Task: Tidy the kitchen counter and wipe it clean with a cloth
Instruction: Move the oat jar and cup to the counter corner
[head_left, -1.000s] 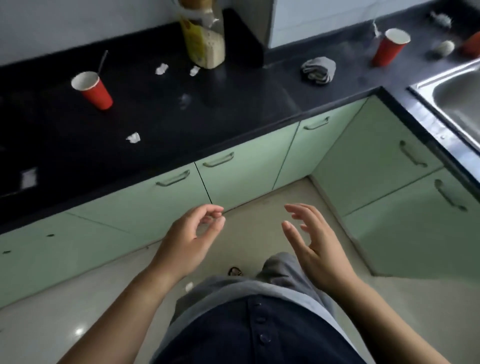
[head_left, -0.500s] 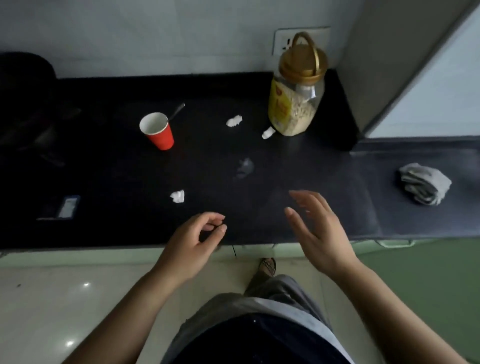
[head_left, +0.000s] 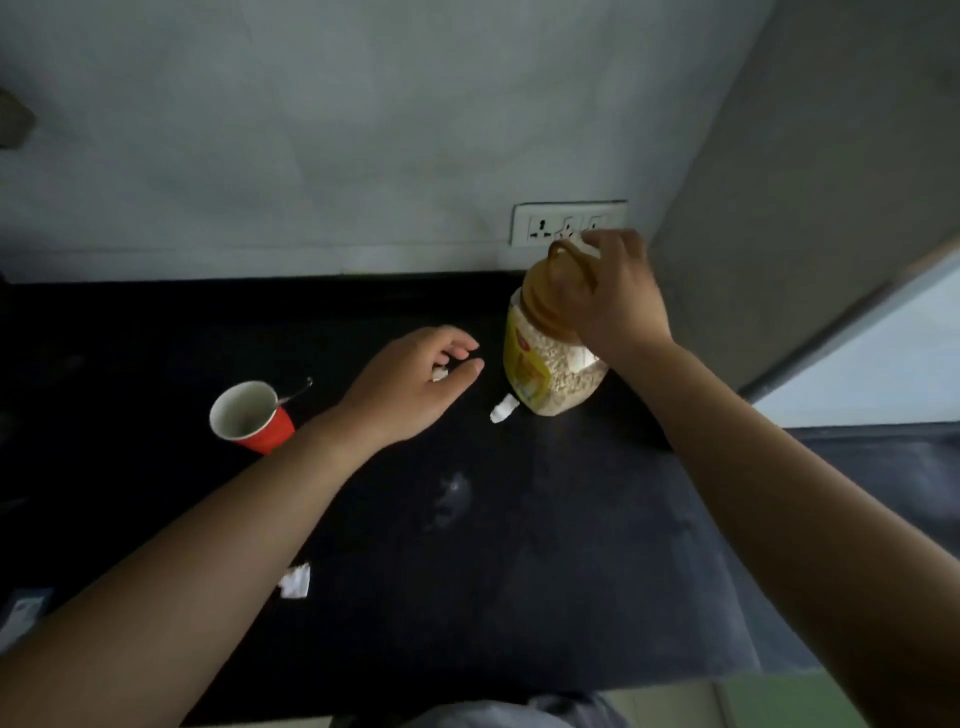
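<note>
Head view, nearest first: a scrap of crumpled white paper (head_left: 296, 581) lies on the black worktop (head_left: 571, 597) close to the front edge, just beside the left forearm. Further in, a pale smear (head_left: 451, 500) marks the dark surface near the middle.

Beyond that, to the left, a red paper cup (head_left: 250, 417) stands upright with its white inside showing, and a thin metal handle (head_left: 298, 388) juts out past its rim on the right. The left hand (head_left: 410, 384) hovers low to the right of the cup, fingers curved loosely over a second white scrap (head_left: 440, 373) and thumb stretched forward. Whether it actually has hold of that scrap cannot be told.

A third scrap (head_left: 501, 414) lies touching or just beside the foot of a clear plastic jar (head_left: 550, 364) with a yellow label. The jar holds pale, oat-like flakes nearly up to its shoulder and is closed with a golden lid (head_left: 540, 299). The right hand (head_left: 613, 301) comes down on top of the jar, fingers curled round the lid's carrying handle and gripping it.

Behind the jar, a white socket plate (head_left: 550, 224) sits on the grey wall just above the worktop.
</note>
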